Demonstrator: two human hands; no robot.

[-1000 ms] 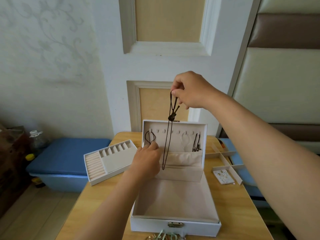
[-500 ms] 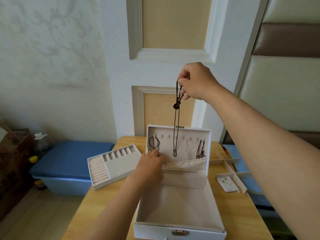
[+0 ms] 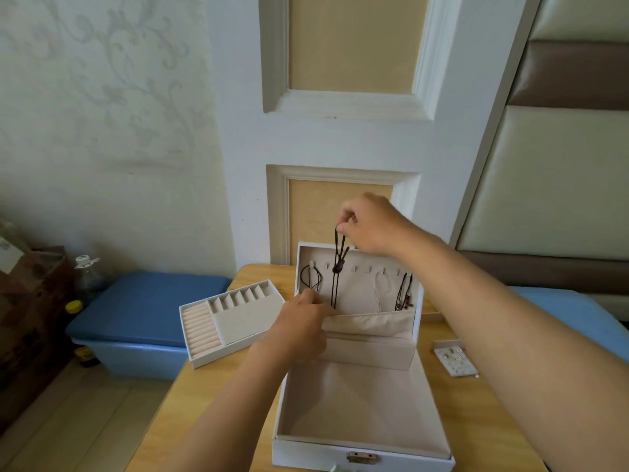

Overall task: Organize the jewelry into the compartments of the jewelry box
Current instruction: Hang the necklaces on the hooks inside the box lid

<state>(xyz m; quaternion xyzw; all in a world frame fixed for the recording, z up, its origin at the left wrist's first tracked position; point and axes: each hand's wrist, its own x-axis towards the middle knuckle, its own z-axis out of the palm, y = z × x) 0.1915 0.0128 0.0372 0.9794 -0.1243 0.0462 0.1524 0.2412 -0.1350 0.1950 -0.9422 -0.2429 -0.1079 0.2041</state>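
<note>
A white jewelry box (image 3: 360, 458) stands open on the wooden table (image 3: 204, 396), its beige-lined lid upright. My right hand (image 3: 371, 223) pinches the top of a dark cord necklace (image 3: 337, 267), which hangs in front of the lid's row of hooks; its lower end drops behind the lid's fabric pocket (image 3: 371, 323). My left hand (image 3: 303, 321) grips the pocket's upper left edge and holds it away from the lid. Another dark cord (image 3: 311, 279) hangs at the lid's left, and dark pendants (image 3: 405, 294) hang at its right.
A removed white tray (image 3: 235, 318) with ring rolls and small slots lies left of the box. A card of earrings (image 3: 456, 361) lies on the table at the right. A blue storage bin (image 3: 143, 315) and bottles stand on the floor to the left.
My right hand has come down with the necklace, so the cord's lower end now drops into the pocket. My left hand stays on the pocket edge. The camera has tilted down slightly.
</note>
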